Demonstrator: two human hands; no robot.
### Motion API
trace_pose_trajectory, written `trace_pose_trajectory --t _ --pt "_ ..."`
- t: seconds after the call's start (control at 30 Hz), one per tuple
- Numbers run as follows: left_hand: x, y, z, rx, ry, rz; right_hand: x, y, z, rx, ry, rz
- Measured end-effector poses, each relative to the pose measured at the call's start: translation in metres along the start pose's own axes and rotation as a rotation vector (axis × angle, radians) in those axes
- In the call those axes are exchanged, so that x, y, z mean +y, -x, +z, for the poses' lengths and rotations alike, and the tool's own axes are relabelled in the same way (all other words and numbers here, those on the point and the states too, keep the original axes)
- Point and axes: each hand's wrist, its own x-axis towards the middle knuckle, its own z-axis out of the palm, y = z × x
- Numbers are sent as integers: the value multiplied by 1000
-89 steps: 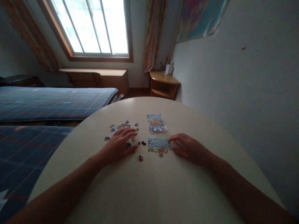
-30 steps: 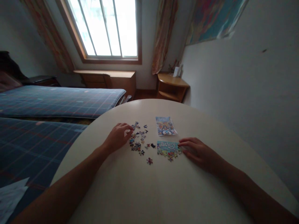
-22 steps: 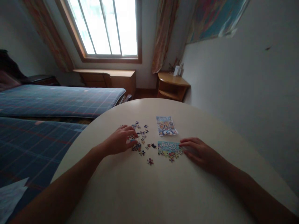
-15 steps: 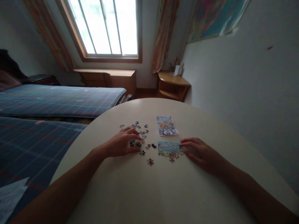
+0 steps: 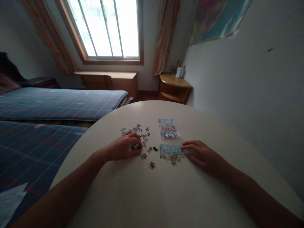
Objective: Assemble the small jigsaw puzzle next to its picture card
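Observation:
My left hand [image 5: 124, 146] is over a loose pile of jigsaw puzzle pieces [image 5: 136, 146], its fingers curved and the thumb apart from them. Some pieces show in the gap; others are hidden under the palm. On the right, my right hand [image 5: 198, 153] lies with stretched fingers, the fingertips at the right edge of a partly joined puzzle [image 5: 169, 150]. That puzzle has light blue lettering along its top and a jagged lower edge. Single pieces lie between the two hands, among them a dark piece [image 5: 155, 148] and a reddish piece [image 5: 152, 165].
A printed picture sheet [image 5: 168, 128] lies just beyond the joined puzzle. Everything rests on a round cream table [image 5: 166, 193]. Beds with blue plaid covers [image 5: 61, 103] stand at the left, a wall [image 5: 249, 95] at the right. A corner shelf [image 5: 175, 81] is behind.
The left thumb and fingers have drawn slightly closer together over the pile. My right hand keeps its place at the puzzle's edge. The whole view has shifted a little.

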Motion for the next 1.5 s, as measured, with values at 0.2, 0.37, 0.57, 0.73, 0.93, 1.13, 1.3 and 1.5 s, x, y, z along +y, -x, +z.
trace_pose_trajectory --t 0.2,0.37,0.57,0.73,0.93,1.13,1.3,1.5 --pt "1 0 0 -22 37 8 0 0 0 5 2 -9" --pt "1 0 -1 -38 52 10 -2 -1 -1 -3 -1 -5" --pt "3 0 -3 -52 72 -12 0 0 0 1 -1 -11" --pt "6 1 -5 -57 79 3 1 0 0 -5 5 -17" --pt "8 1 -6 -56 123 -44 -1 0 0 -4 7 -6" --pt "8 0 -5 -53 164 -42 -2 -1 -1 -23 0 7" --pt "10 0 -6 -76 152 -38 -3 0 -2 -35 13 9" --pt "14 2 -11 -79 232 -33 -4 -1 -2 -41 3 15"
